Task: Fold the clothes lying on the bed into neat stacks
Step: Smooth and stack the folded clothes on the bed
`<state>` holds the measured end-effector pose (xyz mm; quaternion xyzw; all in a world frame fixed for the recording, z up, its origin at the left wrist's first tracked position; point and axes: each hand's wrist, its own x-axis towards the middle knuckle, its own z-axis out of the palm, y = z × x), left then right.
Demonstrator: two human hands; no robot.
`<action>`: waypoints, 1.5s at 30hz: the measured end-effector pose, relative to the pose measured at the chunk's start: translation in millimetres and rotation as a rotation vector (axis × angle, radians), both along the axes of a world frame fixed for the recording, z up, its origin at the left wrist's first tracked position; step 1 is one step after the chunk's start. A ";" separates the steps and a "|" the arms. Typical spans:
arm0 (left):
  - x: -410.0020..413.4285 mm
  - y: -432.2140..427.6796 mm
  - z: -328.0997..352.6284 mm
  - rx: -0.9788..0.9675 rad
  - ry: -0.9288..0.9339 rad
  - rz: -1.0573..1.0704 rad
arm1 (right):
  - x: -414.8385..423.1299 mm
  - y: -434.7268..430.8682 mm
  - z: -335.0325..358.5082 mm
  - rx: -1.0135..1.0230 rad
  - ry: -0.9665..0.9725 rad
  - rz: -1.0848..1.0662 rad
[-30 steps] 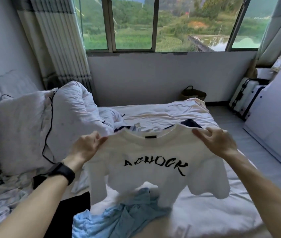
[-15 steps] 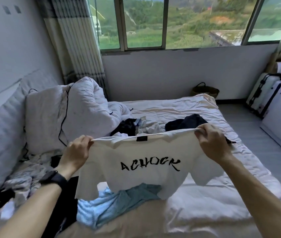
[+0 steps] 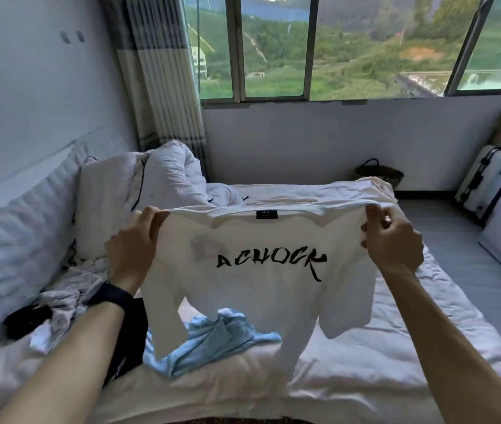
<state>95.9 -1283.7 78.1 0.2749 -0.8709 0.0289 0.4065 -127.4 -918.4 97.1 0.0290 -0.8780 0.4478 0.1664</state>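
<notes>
Both hands grip the white T-shirt (image 3: 261,289) by its shoulders — left hand (image 3: 134,249) and right hand (image 3: 393,243) pinching it, spread above the bed (image 3: 381,362).

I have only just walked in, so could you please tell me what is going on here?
A person holds a white T-shirt up over the bed, the left hand and the right hand each gripping a shoulder. It hangs unfolded, lettering towards the camera. A light blue garment lies crumpled on the bed below, with black clothing beside it.
</notes>
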 end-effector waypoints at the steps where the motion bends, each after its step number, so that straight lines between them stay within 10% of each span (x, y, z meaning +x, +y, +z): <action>1: 4.9 -5.2 3.3 -0.049 -0.035 -0.009 | 2.2 1.9 0.8 -0.023 0.022 -0.006; 25: -100.1 -104.2 -64.1 -0.072 -0.376 -0.070 | -103.5 -84.3 -76.2 0.157 0.080 0.029; 39: -364.7 -248.1 -287.7 0.501 -0.637 -0.029 | -319.0 -273.1 -286.7 0.286 -0.621 0.315; 45: -329.5 -171.7 -425.4 0.725 -0.798 -0.095 | -270.2 -256.9 -392.2 0.457 -0.931 0.371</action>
